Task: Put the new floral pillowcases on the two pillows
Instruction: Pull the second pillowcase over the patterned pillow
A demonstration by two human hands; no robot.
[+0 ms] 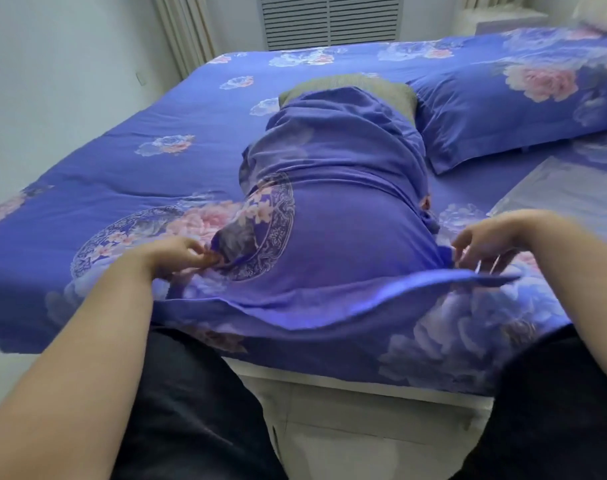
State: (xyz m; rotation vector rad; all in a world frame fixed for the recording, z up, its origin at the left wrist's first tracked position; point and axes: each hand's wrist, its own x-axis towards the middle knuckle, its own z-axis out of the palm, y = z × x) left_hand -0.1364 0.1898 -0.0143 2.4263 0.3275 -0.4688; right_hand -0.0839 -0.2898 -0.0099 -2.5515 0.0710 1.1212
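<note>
One pillow (516, 109) already cased, lying at right on the bed (122, 161). Second pillow (347, 86) mid-bed, floral pillowcase (340, 202) drawn most of the way, grey end still bare. Left hand (181, 254) pinches a near corner; right hand (485, 244) fingers the opposite edge, grip unclear. Left: finish pulling, straighten

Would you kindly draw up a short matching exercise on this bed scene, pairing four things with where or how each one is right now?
Things:
1. left hand
2. right hand
3. finished pillow
4. grey-green pillow

States:
A. lies fully cased at the right of the bed
B. pinches the near left corner of the pillowcase
C. far end still sticks out of the case
D. fingers spread at the near right corner of the case

Pairs: 1-B, 2-D, 3-A, 4-C
</note>
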